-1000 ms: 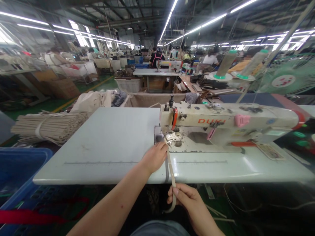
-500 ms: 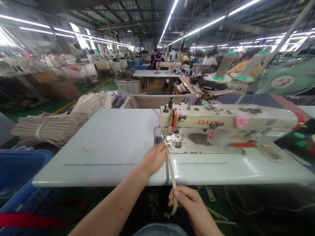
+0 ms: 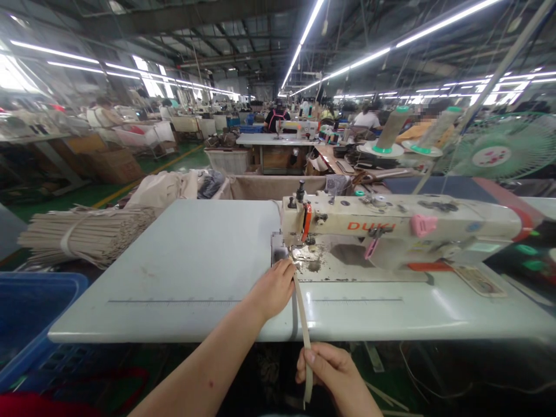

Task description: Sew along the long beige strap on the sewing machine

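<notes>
A narrow beige fabric strap (image 3: 303, 313) runs from the needle area of the sewing machine (image 3: 403, 223) down over the table's front edge. My left hand (image 3: 275, 288) is closed on the strap's upper part, close in front of the presser foot, whose contact with the strap is hidden by the fingers. Below the table edge, my right hand (image 3: 324, 368) pinches the strap between thumb and fingers. The strap's loose end hangs beneath that hand. Under the work lies the pale sewing table (image 3: 195, 260), marked with a printed ruler line.
Left of the table lies a tied bundle of beige strips (image 3: 82, 234), with a blue plastic basket (image 3: 43, 333) below it. Behind the machine stand thread cones (image 3: 391, 133) and a green fan (image 3: 490, 155). Several people sit at machines farther back.
The whole view has tilted slightly upward, so the table appears lower. Both hands keep their hold on the strap, and its lower end now hangs straighter.
</notes>
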Motion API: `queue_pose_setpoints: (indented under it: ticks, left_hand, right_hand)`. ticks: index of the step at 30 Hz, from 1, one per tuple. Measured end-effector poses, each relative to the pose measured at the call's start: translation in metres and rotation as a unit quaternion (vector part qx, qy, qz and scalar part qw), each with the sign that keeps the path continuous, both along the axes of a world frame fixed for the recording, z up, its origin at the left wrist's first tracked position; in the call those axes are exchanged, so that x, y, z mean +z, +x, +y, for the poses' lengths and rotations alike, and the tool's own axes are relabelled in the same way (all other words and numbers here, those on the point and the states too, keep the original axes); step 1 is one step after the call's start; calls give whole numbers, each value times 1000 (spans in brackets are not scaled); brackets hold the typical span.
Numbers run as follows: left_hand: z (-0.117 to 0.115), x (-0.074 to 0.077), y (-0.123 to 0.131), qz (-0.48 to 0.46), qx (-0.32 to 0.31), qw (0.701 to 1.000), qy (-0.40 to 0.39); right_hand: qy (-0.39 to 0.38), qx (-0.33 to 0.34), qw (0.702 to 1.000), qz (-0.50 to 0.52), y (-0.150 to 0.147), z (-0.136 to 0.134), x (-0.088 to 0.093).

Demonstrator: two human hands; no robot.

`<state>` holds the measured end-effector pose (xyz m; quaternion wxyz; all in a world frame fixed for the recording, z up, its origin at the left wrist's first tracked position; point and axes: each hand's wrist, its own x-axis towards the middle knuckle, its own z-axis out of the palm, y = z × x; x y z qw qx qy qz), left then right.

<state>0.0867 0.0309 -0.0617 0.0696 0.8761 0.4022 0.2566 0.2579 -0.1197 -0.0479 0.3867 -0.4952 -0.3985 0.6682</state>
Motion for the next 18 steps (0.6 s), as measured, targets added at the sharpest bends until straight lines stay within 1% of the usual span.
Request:
queue_pose_setpoints:
  ticks: [8,14,18]
  left_hand:
    - [0,-1,1,18,13,1000,7]
    - [-4,3,-1,29,4,1000,-1]
    - [-6,7,-2,20,-4,1000,0]
  right_hand:
    - [15,0,1000,16,0,1,-6]
    - [20,6,1000,23,1,1,-7]
    - [65,26,997,-8,2,3,-8]
